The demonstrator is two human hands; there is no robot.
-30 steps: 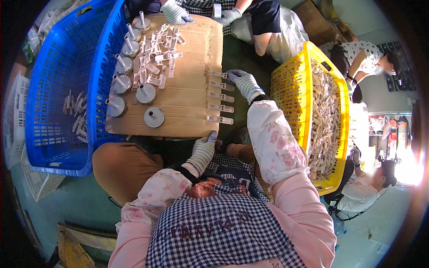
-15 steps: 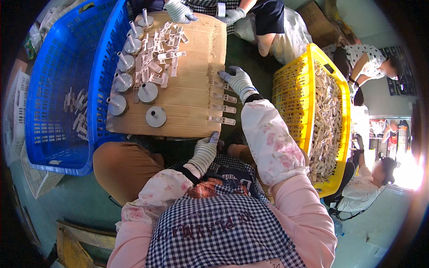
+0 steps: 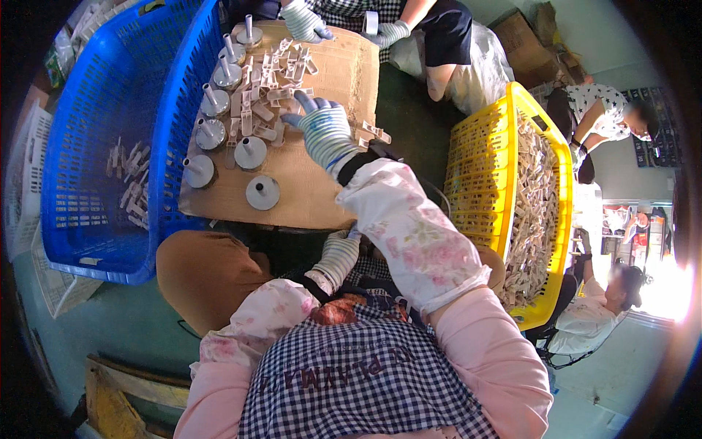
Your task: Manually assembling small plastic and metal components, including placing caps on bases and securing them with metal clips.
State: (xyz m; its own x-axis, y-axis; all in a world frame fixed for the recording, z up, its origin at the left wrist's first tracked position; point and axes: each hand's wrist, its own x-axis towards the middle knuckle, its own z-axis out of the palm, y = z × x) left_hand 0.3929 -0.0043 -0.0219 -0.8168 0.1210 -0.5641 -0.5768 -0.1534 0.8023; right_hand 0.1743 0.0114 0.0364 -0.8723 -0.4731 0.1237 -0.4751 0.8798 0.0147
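Note:
My right hand (image 3: 325,132), in a striped glove, reaches over the cardboard sheet (image 3: 300,190) to the pile of pale plastic clips (image 3: 262,110). Its thumb and forefinger are apart beside the pile, and no clip shows between them. At the near edge of the cardboard is my left hand (image 3: 338,257), also gloved. Its fingertips are partly hidden by my right sleeve. Along the right edge a clip (image 3: 376,132) sticks out past the board; my right arm covers the places below it. Several round grey discs with upright pegs (image 3: 262,192) stand left of and below the pile.
A blue basket (image 3: 157,139) with a few clips stands at left. At right, a yellow basket (image 3: 479,175) is full of clips. Across the board a co-worker's gloved hands (image 3: 307,22) are near a tape roll (image 3: 371,23). Other people sit farther right.
My right hand has left the clips at the board's right edge and moved left to the pile. My left hand stays at the near edge. The view has shifted slightly.

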